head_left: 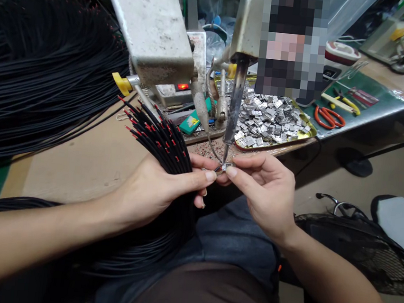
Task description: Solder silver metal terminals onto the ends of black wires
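My left hand [163, 181] is closed around a bundle of black cables [173, 156] with red-tipped ends, its thumb and fingertips pinching one cable end. My right hand [268, 189] pinches a small metal connector [226, 166] between thumb and forefinger, close against the left fingertips. A soldering iron [234, 102] points straight down, its tip at the connector. From the left, a thin solder feed tube [201, 106] slants down to the same spot. How cable and connector meet is too small to tell.
A tray [292, 142] of metal connectors stands behind my right hand. Orange-handled scissors [328, 118] and yellow-handled pliers [347, 104] lie right of it. A large heap of black cables [45, 69] fills the left. A fan [360, 252] is at lower right; a pixelated patch covers the back.
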### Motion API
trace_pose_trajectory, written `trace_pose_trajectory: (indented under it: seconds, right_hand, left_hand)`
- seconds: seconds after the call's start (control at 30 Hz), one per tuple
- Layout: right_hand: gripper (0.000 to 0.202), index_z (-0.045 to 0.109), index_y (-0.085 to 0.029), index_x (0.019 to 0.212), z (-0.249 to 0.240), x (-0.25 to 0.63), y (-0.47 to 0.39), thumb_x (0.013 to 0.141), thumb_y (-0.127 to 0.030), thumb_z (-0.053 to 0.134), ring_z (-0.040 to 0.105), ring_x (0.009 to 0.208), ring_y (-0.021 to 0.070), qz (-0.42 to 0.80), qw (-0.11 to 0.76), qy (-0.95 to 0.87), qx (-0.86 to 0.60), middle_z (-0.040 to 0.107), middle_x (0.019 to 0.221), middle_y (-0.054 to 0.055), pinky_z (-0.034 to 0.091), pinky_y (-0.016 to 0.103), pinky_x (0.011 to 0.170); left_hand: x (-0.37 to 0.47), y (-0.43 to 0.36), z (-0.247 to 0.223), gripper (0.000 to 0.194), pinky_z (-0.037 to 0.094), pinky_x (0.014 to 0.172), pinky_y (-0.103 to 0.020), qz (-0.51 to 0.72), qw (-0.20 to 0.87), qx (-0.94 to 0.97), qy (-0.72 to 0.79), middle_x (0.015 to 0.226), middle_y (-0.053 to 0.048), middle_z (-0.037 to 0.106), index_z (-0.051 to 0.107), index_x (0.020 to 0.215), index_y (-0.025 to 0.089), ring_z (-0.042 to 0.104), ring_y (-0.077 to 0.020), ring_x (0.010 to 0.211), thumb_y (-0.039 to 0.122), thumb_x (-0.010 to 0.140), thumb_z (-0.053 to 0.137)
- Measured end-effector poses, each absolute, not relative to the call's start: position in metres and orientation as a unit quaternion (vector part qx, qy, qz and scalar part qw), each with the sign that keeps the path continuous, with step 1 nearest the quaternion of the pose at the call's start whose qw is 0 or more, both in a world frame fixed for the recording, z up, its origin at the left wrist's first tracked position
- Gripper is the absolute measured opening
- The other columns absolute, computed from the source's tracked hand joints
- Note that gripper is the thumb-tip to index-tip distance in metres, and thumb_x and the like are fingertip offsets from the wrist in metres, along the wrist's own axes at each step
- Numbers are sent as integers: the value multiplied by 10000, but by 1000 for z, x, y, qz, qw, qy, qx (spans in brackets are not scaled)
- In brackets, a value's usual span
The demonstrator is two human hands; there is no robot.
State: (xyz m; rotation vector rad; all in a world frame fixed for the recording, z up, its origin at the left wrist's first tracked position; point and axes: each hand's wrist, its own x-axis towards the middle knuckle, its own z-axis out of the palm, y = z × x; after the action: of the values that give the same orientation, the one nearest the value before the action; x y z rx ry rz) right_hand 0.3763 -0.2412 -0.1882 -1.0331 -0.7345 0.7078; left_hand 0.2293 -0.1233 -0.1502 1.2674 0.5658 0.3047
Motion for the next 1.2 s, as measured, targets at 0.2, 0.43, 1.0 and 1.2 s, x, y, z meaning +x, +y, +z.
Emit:
trace_pose_trajectory:
  seconds: [0.2, 0.43, 1.0, 1.2]
  right_hand:
    - [143, 682, -151, 909, -185, 375, -241, 849, -76, 788, 775, 722, 133, 311, 739, -338, -494, 771, 795, 25, 652, 184, 722]
    - [136, 676, -152, 911, -183, 376, -241, 850, -89, 780, 774, 722, 134, 308, 729, -348, -503, 770, 805, 29, 651, 185, 726]
    - [100, 756, -160, 893, -154, 425, -262, 844, -227, 812, 655, 726, 138, 325, 522, -491, -617, 729, 828, 27, 518, 237, 655]
    - [79, 776, -190, 870, -146, 429, -270, 924, -231, 735, 674, 810, 145, 149, 406, -593, -679, 754, 884, 7, 503, 286, 769]
  left_hand:
    - [229, -125, -149, 319, 589, 559, -170, 138, 760, 568, 285, 735, -40, 754, 743, 1026, 80, 681, -111, 553, 273, 813, 882]
    - [228, -124, -150, 370, 576, 568, -173, 127, 741, 591, 292, 729, -41, 751, 722, 1056, 77, 676, -113, 557, 308, 810, 872]
    - [229, -133, -138, 355, 577, 669, -241, 66, 611, 721, 321, 756, -42, 754, 754, 844, 156, 707, -161, 662, 510, 871, 745]
    - [228, -133, -138, 360, 548, 678, -226, 23, 628, 735, 256, 720, -42, 735, 725, 898, 124, 696, -152, 675, 483, 905, 704]
